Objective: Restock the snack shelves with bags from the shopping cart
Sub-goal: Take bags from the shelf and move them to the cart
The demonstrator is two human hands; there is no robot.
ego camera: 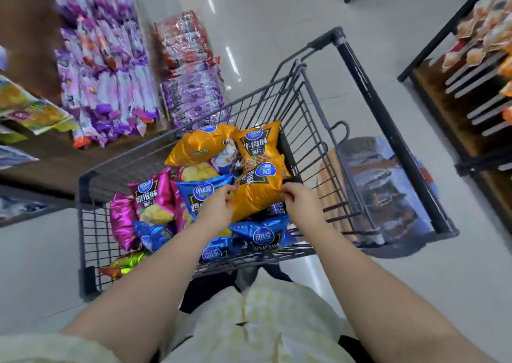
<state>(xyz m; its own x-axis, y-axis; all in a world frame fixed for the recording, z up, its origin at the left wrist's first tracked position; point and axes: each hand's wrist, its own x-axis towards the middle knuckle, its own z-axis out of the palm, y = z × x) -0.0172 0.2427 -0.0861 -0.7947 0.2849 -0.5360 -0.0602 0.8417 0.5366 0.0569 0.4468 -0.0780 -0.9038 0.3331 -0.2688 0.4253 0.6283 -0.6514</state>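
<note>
While left hand and right hand pinch its side edges, orange chip bag sits atop the pile in shopping cart — hands equally near, long axis toward cart's far end — snack shelves left of cart.

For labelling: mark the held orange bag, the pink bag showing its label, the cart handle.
orange bag [256, 196], head view, middle of its front.
pink bag [149, 196], head view, on its printed label.
cart handle [383, 118], head view, midway along the bar.

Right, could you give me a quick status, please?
Left hand, right hand pinching the orange bag. Bag in cart among other bags. Nothing blocking.
</note>
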